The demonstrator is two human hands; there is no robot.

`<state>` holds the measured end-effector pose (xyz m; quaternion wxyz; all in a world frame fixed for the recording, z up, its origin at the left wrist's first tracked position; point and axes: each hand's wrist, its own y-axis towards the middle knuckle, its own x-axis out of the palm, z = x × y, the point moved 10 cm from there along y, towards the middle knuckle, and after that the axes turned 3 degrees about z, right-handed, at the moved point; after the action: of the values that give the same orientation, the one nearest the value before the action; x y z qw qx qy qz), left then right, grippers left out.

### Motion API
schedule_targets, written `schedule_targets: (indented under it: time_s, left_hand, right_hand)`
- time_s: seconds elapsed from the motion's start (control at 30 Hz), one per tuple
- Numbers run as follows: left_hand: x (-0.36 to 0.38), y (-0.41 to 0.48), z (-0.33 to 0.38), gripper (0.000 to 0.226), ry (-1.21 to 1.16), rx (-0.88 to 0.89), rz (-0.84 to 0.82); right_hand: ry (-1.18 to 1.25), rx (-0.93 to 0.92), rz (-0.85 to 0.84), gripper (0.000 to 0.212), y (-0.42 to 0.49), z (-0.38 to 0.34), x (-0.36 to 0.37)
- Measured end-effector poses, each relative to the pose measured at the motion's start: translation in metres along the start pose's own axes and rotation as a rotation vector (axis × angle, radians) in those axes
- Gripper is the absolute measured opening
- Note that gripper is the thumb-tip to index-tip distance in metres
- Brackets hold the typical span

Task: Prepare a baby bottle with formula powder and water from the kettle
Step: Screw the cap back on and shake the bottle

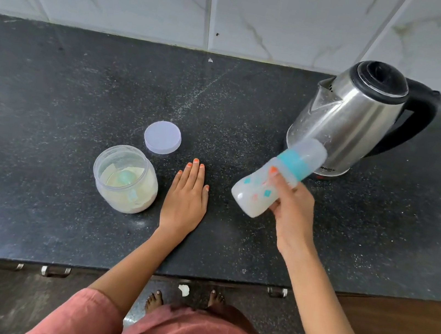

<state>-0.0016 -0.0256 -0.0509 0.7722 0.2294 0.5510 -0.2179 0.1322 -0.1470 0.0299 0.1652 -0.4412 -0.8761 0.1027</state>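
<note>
Your left grip [185, 199] lies flat on the worktop [49, 111], fingers apart from anything, likely bracing you. Your right grip [291, 207] is clamped round the capped bottle [268, 183], held tilted in the air with milky contents: probably mixing. Formula jar [125, 179] sits uncovered, lid [162, 137] behind it, kettle [353, 121] farthest.

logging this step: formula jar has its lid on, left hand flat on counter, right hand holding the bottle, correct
Not quite: the head view shows the formula jar open, its lid lying on the counter behind it. The left hand, right hand and bottle are as stated.
</note>
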Motion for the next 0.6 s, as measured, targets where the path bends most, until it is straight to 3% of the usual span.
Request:
schedule_targets:
  time_s: [0.07, 0.23, 0.37, 0.43, 0.6]
  left_hand:
    - [0.001, 0.000, 0.000, 0.065, 0.011, 0.004, -0.003]
    - [0.001, -0.001, 0.001, 0.068, 0.011, 0.010, -0.017]
    - [0.000, 0.000, 0.001, 0.061, 0.012, -0.003, -0.030]
    - [-0.001, 0.001, 0.000, 0.058, 0.008, -0.009, -0.023]
    - [0.002, 0.000, 0.000, 0.055, 0.012, 0.007, -0.028]
  right_hand:
    - [0.063, 0.010, 0.027, 0.021, 0.002, 0.001, -0.001]
    - [-0.312, 0.053, -0.258, 0.013, -0.020, 0.016, 0.022]
    - [0.092, 0.072, -0.019, 0.011, 0.001, 0.004, -0.002]
    - [0.172, 0.078, 0.025, 0.009, 0.002, 0.007, -0.003]
    - [-0.328, 0.107, -0.278, 0.014, -0.024, 0.023, 0.021]
